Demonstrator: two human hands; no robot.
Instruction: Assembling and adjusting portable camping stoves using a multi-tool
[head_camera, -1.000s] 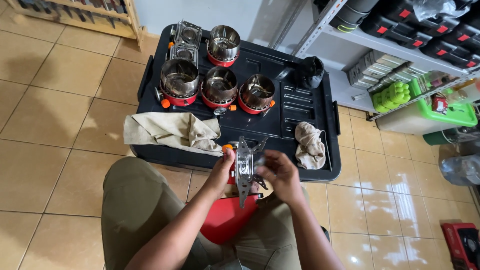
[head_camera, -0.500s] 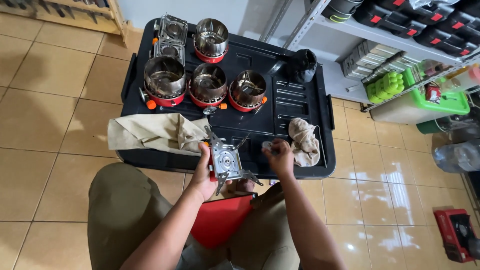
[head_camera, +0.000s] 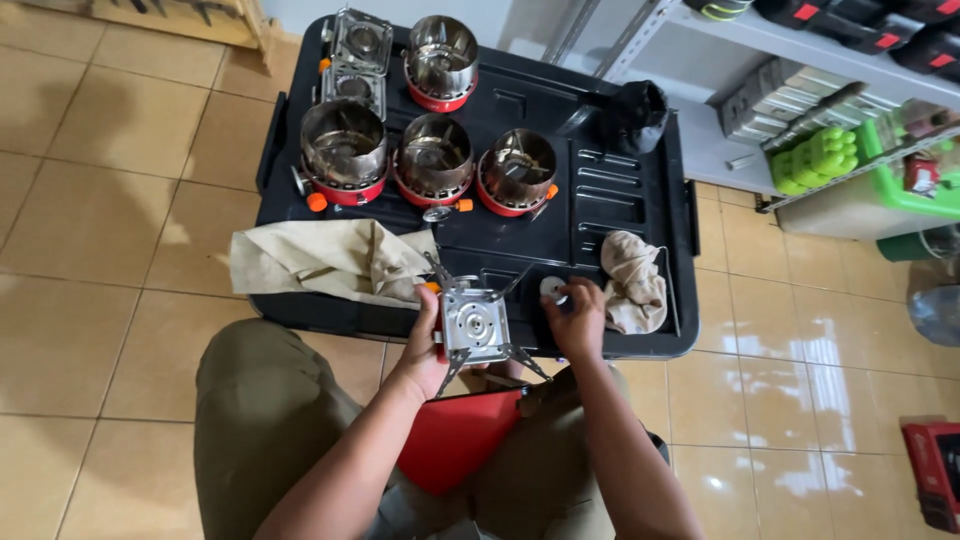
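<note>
steel square stove (head_camera: 473, 325) gripped in left hand (head_camera: 425, 350); right hand (head_camera: 577, 318) pinches small disc (head_camera: 552, 288) (just beside).

I see a black tray lid (head_camera: 620, 215) on the tiled floor (head_camera: 90, 210): round stoves (head_camera: 435, 158) at 11 o'clock, beige cloth (head_camera: 320, 260) at 8, crumpled rag (head_camera: 633, 283) at 4.

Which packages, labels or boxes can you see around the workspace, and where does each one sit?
Red box: on the floor at the far right edge, rectangular, cut off by the frame.
Red pouch: on the person's lap, below the square stove held in the left hand, flat and plain.
Black cases with red labels: top shelf, upper right, in a row.
No screens or signs in view.
</note>
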